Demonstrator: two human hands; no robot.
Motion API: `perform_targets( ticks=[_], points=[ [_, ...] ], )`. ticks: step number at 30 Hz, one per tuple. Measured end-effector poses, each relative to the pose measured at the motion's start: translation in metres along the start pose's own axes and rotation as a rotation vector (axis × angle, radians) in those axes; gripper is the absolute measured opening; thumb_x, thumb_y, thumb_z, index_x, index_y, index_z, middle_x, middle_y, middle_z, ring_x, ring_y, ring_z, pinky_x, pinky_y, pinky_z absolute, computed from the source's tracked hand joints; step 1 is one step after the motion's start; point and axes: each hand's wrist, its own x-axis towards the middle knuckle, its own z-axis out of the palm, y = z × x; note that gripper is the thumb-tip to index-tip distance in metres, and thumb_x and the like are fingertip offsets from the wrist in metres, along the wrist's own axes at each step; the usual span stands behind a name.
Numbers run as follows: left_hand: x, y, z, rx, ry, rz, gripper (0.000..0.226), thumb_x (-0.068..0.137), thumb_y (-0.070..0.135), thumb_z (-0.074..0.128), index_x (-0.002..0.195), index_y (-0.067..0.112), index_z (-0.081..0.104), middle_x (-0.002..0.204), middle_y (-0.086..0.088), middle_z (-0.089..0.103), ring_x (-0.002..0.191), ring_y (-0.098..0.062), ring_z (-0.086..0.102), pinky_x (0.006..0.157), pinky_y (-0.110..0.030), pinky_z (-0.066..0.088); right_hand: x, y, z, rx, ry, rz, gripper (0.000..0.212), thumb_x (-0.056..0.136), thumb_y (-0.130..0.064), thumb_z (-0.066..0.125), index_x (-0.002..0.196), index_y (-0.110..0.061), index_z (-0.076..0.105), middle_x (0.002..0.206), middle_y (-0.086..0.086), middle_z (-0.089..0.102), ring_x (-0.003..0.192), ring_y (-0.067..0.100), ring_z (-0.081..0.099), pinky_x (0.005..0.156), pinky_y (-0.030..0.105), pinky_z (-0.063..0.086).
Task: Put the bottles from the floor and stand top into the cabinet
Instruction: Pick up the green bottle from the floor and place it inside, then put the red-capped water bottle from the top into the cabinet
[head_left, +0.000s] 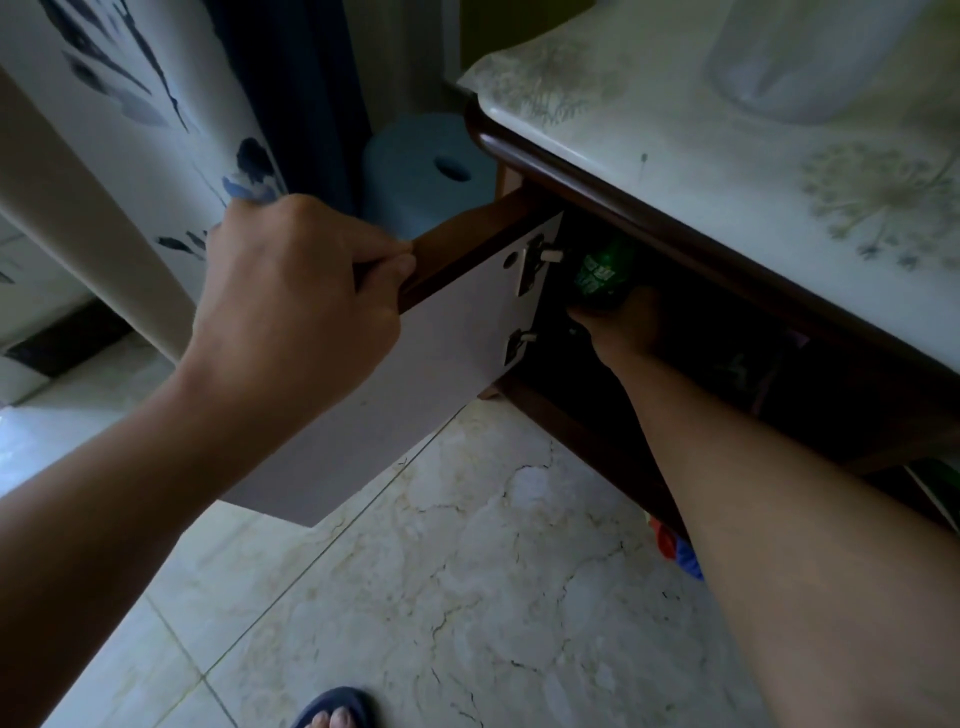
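left hand (291, 296) fingers clamp cabinet door (457, 312) | right hand (621, 322) grips green bottle (597, 273) | label unreadable

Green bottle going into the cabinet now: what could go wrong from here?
1. The cabinet interior is very dark, so the green bottle may be set down unsteadily and tip.
2. The left hand grips only the top edge of the cabinet door; if it slips, the door could swing onto the right forearm.
3. The right hand works close to the hinges and could snag.
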Motion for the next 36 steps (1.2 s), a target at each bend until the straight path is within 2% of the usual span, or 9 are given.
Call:
perform_targets(
  ticks=[4, 7, 10, 18, 22, 25, 28, 32, 36],
  points=[
    [-0.001, 0.0, 0.0, 0.007, 0.011, 0.018, 0.018, 0.089, 0.014, 0.061, 0.1, 0.013, 0.075, 0.084, -0.002, 0.075, 0.058, -0.011, 0.055, 0.057, -0.019, 0.043, 0.006, 0.001, 0.008, 0.012, -0.04, 0.039, 0.077, 0.077, -0.02, 0.08, 0.141, 0.0, 0.042, 0.144, 0.016, 0.049, 0.133, 0.029, 0.046, 0.103, 0.029, 0.038],
    [-0.001, 0.0, 0.001, 0.005, 0.019, 0.016, 0.018, 0.089, 0.015, 0.061, 0.099, 0.013, 0.075, 0.082, -0.002, 0.075, 0.057, -0.012, 0.057, 0.06, -0.024, 0.047, 0.006, 0.006, 0.011, -0.017, -0.084, 0.059, 0.081, 0.077, -0.026, 0.08, 0.144, -0.003, 0.04, 0.146, 0.016, 0.046, 0.135, 0.031, 0.043, 0.108, 0.035, 0.037],
    [-0.001, 0.0, 0.0, 0.014, 0.025, 0.02, 0.017, 0.09, 0.015, 0.061, 0.096, 0.012, 0.076, 0.078, -0.001, 0.075, 0.054, -0.014, 0.058, 0.056, -0.02, 0.046, 0.002, 0.008, 0.007, -0.047, -0.082, 0.067, 0.075, 0.079, -0.027, 0.078, 0.14, -0.002, 0.043, 0.143, 0.016, 0.05, 0.132, 0.032, 0.046, 0.104, 0.034, 0.04],
    [0.001, 0.002, -0.002, 0.032, -0.04, -0.067, 0.024, 0.093, 0.023, 0.053, 0.096, 0.018, 0.076, 0.074, -0.001, 0.074, 0.055, -0.019, 0.061, 0.06, -0.033, 0.056, -0.064, -0.01, -0.045, -0.124, -0.142, -0.009, 0.061, 0.077, -0.023, 0.08, 0.129, -0.003, 0.055, 0.126, 0.012, 0.063, 0.117, 0.028, 0.059, 0.092, 0.03, 0.047],
    [0.0, 0.01, -0.006, 0.116, -0.152, -0.137, 0.027, 0.092, 0.02, 0.046, 0.085, 0.017, 0.072, 0.07, -0.009, 0.067, 0.06, -0.032, 0.058, 0.06, -0.038, 0.054, -0.123, -0.03, -0.096, -0.434, -0.409, -0.115, 0.076, 0.074, -0.029, 0.081, 0.138, -0.008, 0.046, 0.133, 0.016, 0.058, 0.118, 0.031, 0.058, 0.097, 0.041, 0.05],
    [-0.004, 0.022, -0.015, 0.188, -0.273, -0.122, 0.019, 0.089, 0.013, 0.045, 0.085, 0.016, 0.063, 0.066, -0.007, 0.062, 0.058, -0.029, 0.059, 0.061, -0.038, 0.056, -0.158, -0.051, -0.14, -0.615, -0.47, -0.255, 0.074, 0.078, -0.04, 0.075, 0.142, -0.021, 0.042, 0.134, 0.01, 0.057, 0.119, 0.026, 0.057, 0.097, 0.043, 0.05],
    [-0.005, 0.036, -0.03, 0.198, -0.373, -0.14, 0.018, 0.089, 0.01, 0.041, 0.093, 0.015, 0.057, 0.074, -0.002, 0.059, 0.062, -0.021, 0.059, 0.063, -0.033, 0.053, -0.185, -0.083, -0.187, -0.607, -0.358, -0.384, 0.06, 0.081, -0.042, 0.072, 0.134, -0.025, 0.049, 0.124, 0.0, 0.064, 0.112, 0.018, 0.061, 0.092, 0.041, 0.053],
    [-0.002, 0.061, -0.049, 0.133, -0.418, -0.139, 0.017, 0.087, 0.016, 0.046, 0.094, 0.02, 0.06, 0.082, -0.001, 0.06, 0.071, -0.019, 0.059, 0.061, -0.032, 0.05, -0.208, -0.124, -0.246, -0.519, 0.035, -0.558, 0.032, 0.079, -0.036, 0.073, 0.103, -0.023, 0.057, 0.086, -0.007, 0.067, 0.077, 0.015, 0.065, 0.067, 0.035, 0.055],
    [0.002, 0.074, -0.063, 0.179, -0.455, -0.127, 0.015, 0.087, 0.018, 0.047, 0.092, 0.024, 0.06, 0.076, 0.003, 0.06, 0.068, -0.016, 0.06, 0.062, -0.029, 0.052, -0.216, -0.144, -0.294, -0.445, 0.525, -0.603, 0.045, 0.071, -0.026, 0.078, 0.097, -0.014, 0.043, 0.086, 0.0, 0.051, 0.076, 0.023, 0.053, 0.062, 0.03, 0.036]
  ],
)
